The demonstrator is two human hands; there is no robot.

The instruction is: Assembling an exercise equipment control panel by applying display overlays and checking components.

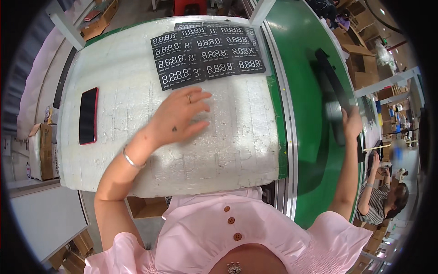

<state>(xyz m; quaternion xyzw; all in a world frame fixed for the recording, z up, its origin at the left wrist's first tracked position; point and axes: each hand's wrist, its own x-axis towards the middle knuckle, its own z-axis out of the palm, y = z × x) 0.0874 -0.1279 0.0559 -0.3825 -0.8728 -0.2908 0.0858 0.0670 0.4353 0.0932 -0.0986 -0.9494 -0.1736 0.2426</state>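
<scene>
The left hand, empty and loosely spread, hovers near black display panels; the blurred right hand apparently grasps a dark curved part.

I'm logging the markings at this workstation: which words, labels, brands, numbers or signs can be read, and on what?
Black rectangular display panels with white printing: segment-style digits and small lettering underneath; described only, not copied out.
Brown cardboard box at left: faint marks, too small to read.
Flat black phone with red edge: no text visible on its dark screen.
</scene>
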